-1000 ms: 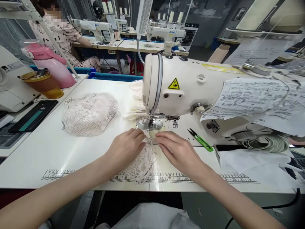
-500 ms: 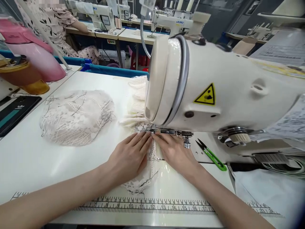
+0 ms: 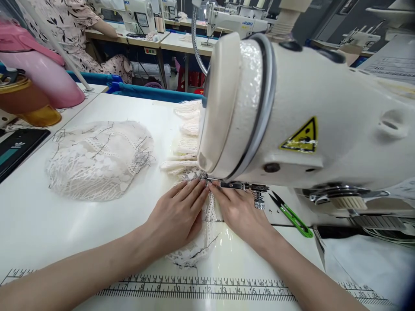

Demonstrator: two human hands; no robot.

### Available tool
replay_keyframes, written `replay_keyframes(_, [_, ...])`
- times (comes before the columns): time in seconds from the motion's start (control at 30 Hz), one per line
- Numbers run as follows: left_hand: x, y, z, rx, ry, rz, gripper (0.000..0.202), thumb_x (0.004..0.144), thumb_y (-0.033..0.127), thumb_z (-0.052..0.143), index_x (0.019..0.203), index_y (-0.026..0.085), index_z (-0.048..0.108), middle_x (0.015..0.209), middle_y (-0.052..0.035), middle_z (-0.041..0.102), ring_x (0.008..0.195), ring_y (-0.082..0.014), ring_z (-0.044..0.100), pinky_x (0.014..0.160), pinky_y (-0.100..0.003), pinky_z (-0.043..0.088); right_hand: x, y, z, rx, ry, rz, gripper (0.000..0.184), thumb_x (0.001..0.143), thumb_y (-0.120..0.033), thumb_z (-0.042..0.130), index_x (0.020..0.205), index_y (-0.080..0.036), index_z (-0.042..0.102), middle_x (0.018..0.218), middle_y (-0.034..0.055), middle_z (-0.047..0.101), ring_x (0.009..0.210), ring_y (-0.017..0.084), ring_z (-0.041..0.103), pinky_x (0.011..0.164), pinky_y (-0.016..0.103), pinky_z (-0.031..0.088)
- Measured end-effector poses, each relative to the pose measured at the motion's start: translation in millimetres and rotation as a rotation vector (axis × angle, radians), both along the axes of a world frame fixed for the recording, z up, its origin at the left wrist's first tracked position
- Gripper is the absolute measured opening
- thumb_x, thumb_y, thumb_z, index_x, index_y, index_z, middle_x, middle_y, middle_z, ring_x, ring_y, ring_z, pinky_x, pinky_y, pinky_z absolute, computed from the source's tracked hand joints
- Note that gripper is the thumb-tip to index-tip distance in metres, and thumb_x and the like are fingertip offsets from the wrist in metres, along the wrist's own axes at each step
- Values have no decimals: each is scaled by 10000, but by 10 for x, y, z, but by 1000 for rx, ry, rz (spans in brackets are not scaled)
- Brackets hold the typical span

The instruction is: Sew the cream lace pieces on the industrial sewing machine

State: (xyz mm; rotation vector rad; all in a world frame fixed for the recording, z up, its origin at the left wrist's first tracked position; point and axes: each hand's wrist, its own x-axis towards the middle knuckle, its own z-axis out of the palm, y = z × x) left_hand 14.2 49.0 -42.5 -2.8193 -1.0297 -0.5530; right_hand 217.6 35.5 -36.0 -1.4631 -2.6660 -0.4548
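A strip of white lace (image 3: 202, 239) lies on the white table (image 3: 39, 224) and runs under the head of the white sewing machine (image 3: 292, 116). My left hand (image 3: 178, 216) lies flat on the lace, fingers stretched toward the needle area. My right hand (image 3: 238, 209) presses flat on the lace's right side, its fingertips almost meeting the left hand's just in front of the presser foot, which the machine head mostly hides. Sewn lace pieces (image 3: 184, 142) are gathered behind the machine.
A heap of lace pieces (image 3: 97, 160) lies at the left. Green thread snips (image 3: 290, 211) rest right of my hands. A pink jug (image 3: 42, 73), a brown cup (image 3: 22, 97) and a phone (image 3: 16, 149) stand far left. A printed ruler (image 3: 194, 289) lines the near edge. Another person sits behind.
The view has moved closer and lower toward the machine head. Both hands slid forward along the lace until their fingertips reached the foot, where they now rest almost still.
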Motion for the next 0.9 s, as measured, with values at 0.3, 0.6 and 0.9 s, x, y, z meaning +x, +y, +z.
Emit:
replay_keyframes(0.3, [-1,13,6,31,-8,-15,466,924,274,424,1322,52,523,1383,-129,521,1295,-280,482,1088,-428,392,-11,8,-5,60,26,19,384,865,-37,459,1217,-144,573,1170,55,657,871,200,579,743,383,386])
replay_keyframes(0.6, [-1,19,1,12,-22,-2,467,915,278,430,1322,69,525,1384,-122,523,1307,-275,469,1087,-426,393,-27,6,-7,59,39,12,409,869,-41,448,1256,-137,538,1176,74,657,897,219,584,764,402,383])
replay_keyframes(0.9, [0,44,10,15,-5,0,461,930,287,421,1330,82,519,1388,-115,520,1318,-265,456,1088,-419,389,-13,14,-39,65,50,4,396,878,-62,474,1258,-139,552,1227,96,635,902,221,613,782,409,404])
